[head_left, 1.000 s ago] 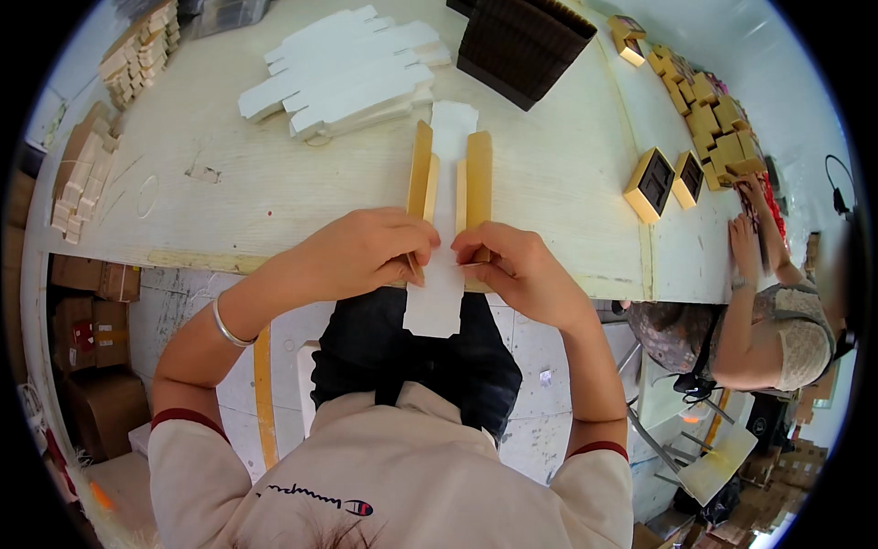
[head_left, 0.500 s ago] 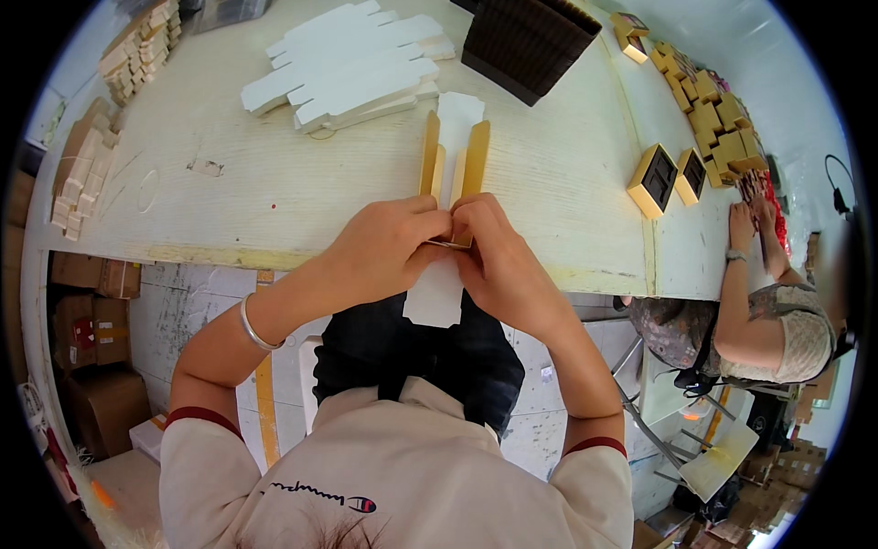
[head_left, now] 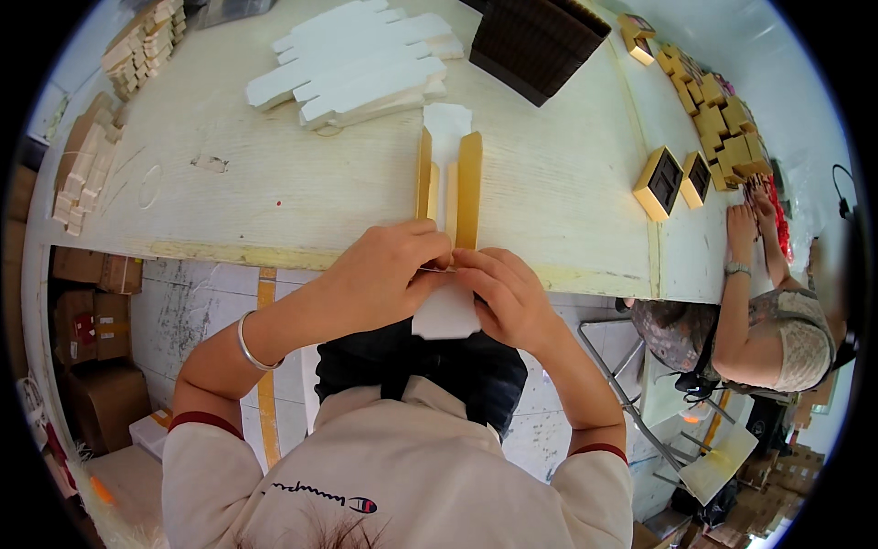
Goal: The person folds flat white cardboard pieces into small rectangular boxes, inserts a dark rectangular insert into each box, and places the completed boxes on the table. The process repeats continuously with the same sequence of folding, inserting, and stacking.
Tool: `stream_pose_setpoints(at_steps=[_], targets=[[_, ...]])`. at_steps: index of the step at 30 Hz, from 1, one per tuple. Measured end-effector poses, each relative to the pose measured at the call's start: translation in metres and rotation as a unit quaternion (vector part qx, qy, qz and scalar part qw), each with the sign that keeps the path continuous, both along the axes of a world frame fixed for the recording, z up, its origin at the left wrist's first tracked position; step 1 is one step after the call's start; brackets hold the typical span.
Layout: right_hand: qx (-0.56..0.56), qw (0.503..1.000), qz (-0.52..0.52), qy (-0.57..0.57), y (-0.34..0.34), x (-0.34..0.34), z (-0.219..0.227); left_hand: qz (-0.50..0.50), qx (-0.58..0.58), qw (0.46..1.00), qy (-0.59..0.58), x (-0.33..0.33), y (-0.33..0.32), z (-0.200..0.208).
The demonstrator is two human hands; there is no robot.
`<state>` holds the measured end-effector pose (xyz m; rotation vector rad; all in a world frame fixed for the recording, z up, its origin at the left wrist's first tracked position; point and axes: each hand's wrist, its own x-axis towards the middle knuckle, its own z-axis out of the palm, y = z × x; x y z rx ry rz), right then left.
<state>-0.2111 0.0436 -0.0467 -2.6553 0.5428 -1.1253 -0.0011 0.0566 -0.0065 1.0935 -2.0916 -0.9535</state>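
Note:
A partly folded cardboard box (head_left: 469, 188) lies over the table's front edge, its gold side walls raised and its white inner face upward. Its far flap lies flat on the table, while a white near flap hangs over my lap. My left hand (head_left: 400, 267) pinches the near end of the box at its left corner. Close beside it, my right hand (head_left: 509, 291) grips the right corner of the same end, thumb below and fingers on top. The folded edge between the fingertips is mostly hidden.
Flat white box blanks (head_left: 366, 69) are stacked beyond the box, next to dark brown trays (head_left: 538, 44). Two gold boxes with dark inserts (head_left: 658, 183) stand to the right, near a pile of gold boxes (head_left: 727, 128). A co-worker's hands (head_left: 745, 215) work at the far right.
The box has slid a little toward me. Both hands have moved nearer with it, and my right hand has shifted lower and to the right, its fingers lying flatter.

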Motion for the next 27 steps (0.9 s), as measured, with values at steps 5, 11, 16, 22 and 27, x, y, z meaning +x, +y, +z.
stream_pose_setpoints(at_steps=[5,11,16,22,27], targets=[[0.171,0.983,0.002,-0.066,-0.001,0.007,0.014,-0.053,0.172,0.976,0.125,0.016,-0.009,0.005],[0.312,0.943,-0.05,-0.105,0.007,0.011,0.02,-0.098,0.048,0.992,0.062,0.022,-0.005,-0.009],[0.357,0.907,-0.07,-0.211,0.015,0.023,0.017,0.027,0.063,0.994,0.089,0.005,0.006,-0.009],[0.143,0.979,-0.139,-0.032,0.018,0.019,0.015,0.014,0.213,0.964,0.158,0.005,-0.009,0.008],[-0.025,0.988,-0.152,0.023,0.014,0.023,0.018,0.013,0.149,0.987,0.064,0.004,-0.014,0.007]])
